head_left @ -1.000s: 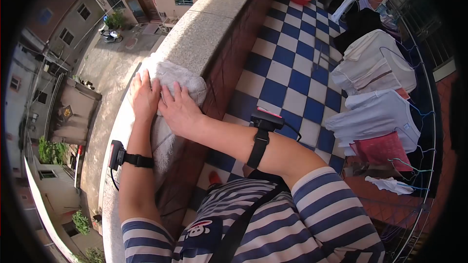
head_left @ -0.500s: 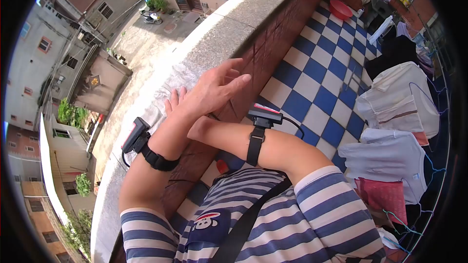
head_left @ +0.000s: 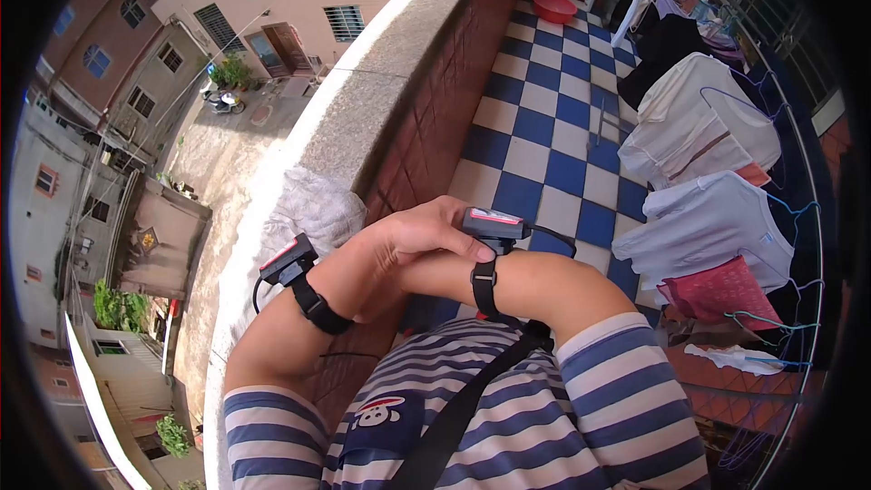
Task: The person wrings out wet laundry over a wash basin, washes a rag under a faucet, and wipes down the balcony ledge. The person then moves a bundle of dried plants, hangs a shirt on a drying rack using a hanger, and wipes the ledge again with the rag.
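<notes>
My left hand (head_left: 428,234) reaches across my right forearm (head_left: 540,283). Its thumb and fingers close about the near end of a small black and red device (head_left: 494,222) strapped there with a black band. My right hand is hidden beneath my left wrist, so its fingers do not show. A similar device (head_left: 287,259) sits on my left forearm, held by a black strap (head_left: 319,310). Just beyond my arms, a crumpled whitish cloth (head_left: 318,204) lies on top of the balcony wall, apart from my left hand.
The stone-topped parapet (head_left: 367,82) runs along the left, with a courtyard (head_left: 204,145) far below. Blue and white floor tiles (head_left: 526,159) lie to the right. A red basin (head_left: 553,7) stands at the far end. Laundry, including a light shirt (head_left: 703,222), hangs on the right.
My left hand has drawn back from above the cloth onto the device on my right forearm. My right fingers, visible on the cloth before, are now hidden. The view has shifted.
</notes>
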{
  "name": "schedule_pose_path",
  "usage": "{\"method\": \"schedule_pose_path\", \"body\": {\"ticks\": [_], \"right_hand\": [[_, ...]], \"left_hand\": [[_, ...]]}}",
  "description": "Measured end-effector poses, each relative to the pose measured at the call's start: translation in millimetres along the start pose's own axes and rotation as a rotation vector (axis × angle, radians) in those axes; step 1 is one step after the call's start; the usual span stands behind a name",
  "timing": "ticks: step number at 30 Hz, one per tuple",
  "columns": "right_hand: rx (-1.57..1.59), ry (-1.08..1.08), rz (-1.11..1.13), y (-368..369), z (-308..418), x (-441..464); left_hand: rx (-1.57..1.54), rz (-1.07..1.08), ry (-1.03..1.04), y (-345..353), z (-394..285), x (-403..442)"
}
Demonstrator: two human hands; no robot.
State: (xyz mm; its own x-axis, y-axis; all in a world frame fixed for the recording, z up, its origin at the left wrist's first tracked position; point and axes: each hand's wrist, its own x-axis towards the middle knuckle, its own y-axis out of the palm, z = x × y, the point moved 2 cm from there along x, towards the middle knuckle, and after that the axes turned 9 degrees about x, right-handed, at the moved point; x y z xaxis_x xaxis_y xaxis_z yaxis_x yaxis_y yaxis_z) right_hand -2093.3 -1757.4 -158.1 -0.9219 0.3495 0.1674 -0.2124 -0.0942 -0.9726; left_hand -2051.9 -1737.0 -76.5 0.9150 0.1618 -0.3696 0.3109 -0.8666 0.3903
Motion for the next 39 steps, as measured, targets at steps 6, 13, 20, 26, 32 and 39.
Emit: {"method": "schedule_pose_path", "body": {"ticks": [6, 13, 20, 26, 32, 39], "right_hand": [[0.052, 0.074, 0.056, -3, -14, -9], [0.125, 0.178, 0.107, -10, -30, -13], [0.306, 0.266, 0.197, -25, -47, -9], [1.121, 0.765, -0.073, -10, -58, -6], [1.173, 1.099, -0.298, -21, -60, -4], [-0.473, 0.715, 0.11, -40, -54, -13]], "left_hand": [[0.343, -0.084, 0.289, 10, 2, -9], [0.491, -0.097, 0.325, 21, -1, -13], [0.666, -0.181, 0.513, 23, -6, -12], [0.678, -0.153, 0.515, 28, -9, -18], [0.717, -0.093, 0.544, 32, -13, -25], [0.97, -0.165, 0.673, 48, -31, -40]]}}
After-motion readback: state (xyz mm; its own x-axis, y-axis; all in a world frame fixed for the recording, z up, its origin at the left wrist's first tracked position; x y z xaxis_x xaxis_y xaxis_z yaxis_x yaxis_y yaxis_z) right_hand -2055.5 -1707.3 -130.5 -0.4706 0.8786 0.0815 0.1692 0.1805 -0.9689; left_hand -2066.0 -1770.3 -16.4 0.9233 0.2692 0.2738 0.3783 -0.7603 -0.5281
